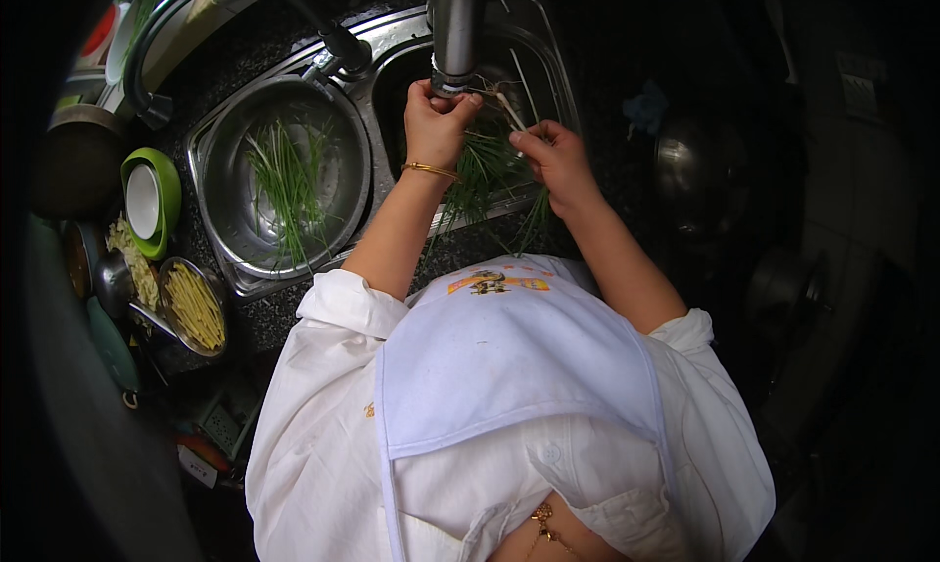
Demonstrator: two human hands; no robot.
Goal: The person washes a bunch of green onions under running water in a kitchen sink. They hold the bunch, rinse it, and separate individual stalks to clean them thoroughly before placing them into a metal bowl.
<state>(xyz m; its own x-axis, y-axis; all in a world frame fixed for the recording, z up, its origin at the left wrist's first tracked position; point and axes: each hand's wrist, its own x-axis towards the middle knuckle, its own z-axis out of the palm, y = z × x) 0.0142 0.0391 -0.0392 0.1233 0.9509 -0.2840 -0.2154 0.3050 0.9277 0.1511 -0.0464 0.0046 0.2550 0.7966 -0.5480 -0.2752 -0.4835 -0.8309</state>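
Observation:
My right hand (558, 162) grips a thin spring onion by its white stem (510, 111), with the root end pointing up and away from me. Just left of the roots is my left hand (438, 121), thumb and fingertips drawn together under a metal pipe (452, 33). The pipe covers some of those fingers, so whether they pinch anything is unclear. Long green leaves (477, 180) hang between my hands over the right sink bowl (396, 77) and its front rim. More cut-looking greens (283, 187) lie in a round metal basin (213, 195) in the left bowl.
A black curved faucet (132, 70) arches over the left side. Along the counter's left stand a green colander with a white bowl (143, 202), a metal bowl of yellow strips (194, 305), a ladle (114, 275) and a dark pan (77, 162). A blue cloth (646, 107) lies right.

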